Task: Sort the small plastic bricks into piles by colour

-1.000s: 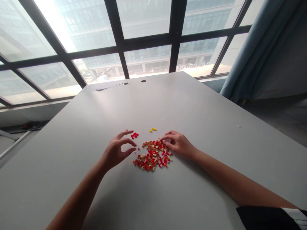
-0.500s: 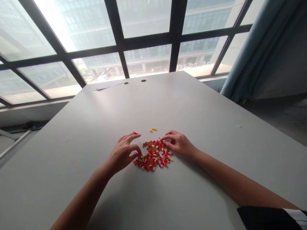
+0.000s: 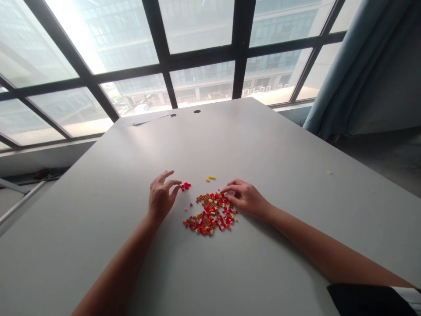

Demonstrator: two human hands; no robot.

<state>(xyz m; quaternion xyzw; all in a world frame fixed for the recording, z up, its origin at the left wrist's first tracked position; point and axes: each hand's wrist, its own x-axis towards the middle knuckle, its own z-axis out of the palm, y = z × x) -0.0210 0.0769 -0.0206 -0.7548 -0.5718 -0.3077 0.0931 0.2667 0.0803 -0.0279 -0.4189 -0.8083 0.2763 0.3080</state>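
Note:
A pile of small bricks (image 3: 210, 214), red, orange and cream, lies on the grey table (image 3: 269, 149). My right hand (image 3: 246, 198) rests at the pile's upper right edge, fingers curled on the bricks there. My left hand (image 3: 160, 195) hovers left of the pile with its fingers spread, its fingertips close to a little group of red bricks (image 3: 185, 186). Two yellow bricks (image 3: 209, 178) lie apart just beyond the pile. One pale pink brick (image 3: 190, 204) sits alone between my left hand and the pile.
Two round cable holes (image 3: 184, 113) and a flat grey sheet (image 3: 144, 119) are at the table's far edge, under a large window. A blue-grey curtain (image 3: 342, 66) hangs at the right. The floor drops away past the table's right edge.
My left hand went right to the pile's left edge, then drew back up and left toward the red bricks; a pale pink brick now lies alone there. My right hand has stayed put.

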